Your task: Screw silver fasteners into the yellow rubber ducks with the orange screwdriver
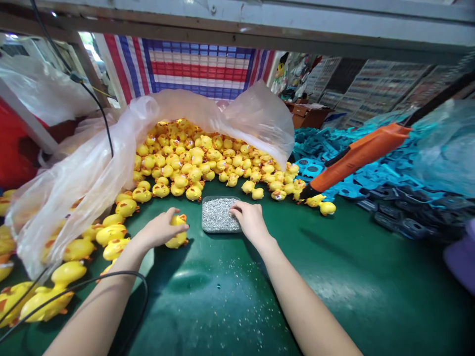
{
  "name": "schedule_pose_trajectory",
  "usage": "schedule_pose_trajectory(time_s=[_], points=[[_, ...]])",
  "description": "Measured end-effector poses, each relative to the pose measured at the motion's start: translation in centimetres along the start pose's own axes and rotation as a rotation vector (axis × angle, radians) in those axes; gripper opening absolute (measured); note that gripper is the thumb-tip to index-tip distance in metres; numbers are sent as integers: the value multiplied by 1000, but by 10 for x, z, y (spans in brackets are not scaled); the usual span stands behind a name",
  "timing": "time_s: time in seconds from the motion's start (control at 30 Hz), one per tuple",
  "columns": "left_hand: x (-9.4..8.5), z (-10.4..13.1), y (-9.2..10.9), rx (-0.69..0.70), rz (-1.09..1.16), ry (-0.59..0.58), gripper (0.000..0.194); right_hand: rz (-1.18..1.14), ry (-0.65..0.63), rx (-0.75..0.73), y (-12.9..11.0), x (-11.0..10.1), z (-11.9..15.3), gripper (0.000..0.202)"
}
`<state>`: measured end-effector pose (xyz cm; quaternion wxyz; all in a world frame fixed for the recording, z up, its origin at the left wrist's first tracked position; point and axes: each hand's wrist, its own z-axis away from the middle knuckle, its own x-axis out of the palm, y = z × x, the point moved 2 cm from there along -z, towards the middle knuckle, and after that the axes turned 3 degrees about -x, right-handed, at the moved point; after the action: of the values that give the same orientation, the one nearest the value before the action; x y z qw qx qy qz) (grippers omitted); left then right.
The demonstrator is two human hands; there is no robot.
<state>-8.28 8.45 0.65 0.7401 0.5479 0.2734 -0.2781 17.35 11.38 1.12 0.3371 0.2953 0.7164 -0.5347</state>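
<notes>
My left hand (163, 228) is closed around a yellow toy duck (178, 240) low over the green tabletop (326, 277). Its thumb lies across the duck's near side, and the other fingers are partly hidden. To the right, a shallow clear tray (205, 229) holds a heap of small silvery metal pieces (219, 213), too fine to name. My right hand (252, 222) reaches over the tray's right side with its fingertips pinched together at the pieces. Whatever is between those fingertips is too small to make out.
Beyond the tray, a big pile of toy ducks (193, 158) spills from a translucent plastic bag (96, 183). An orange-sleeved tool (359, 153) slants in from the right. Behind it lie blue plastic parts (349, 168) and black ones (404, 212). A black cable (92, 277) crosses my left forearm.
</notes>
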Motion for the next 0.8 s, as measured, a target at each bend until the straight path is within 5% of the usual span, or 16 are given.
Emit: schedule_pose_trajectory(time_s=[0.17,0.4,0.57,0.8], points=[[9,2,10,-133,197,-264,54,-201,101,-43,3,0,-1,15],[16,1,7,-23,308,-256,40,-428,194,-54,0,2,3,19],[21,22,29,85,424,-181,37,-574,218,-7,0,6,3,19],[46,41,44,120,620,-307,37,-738,83,-19,-23,11,12,22]])
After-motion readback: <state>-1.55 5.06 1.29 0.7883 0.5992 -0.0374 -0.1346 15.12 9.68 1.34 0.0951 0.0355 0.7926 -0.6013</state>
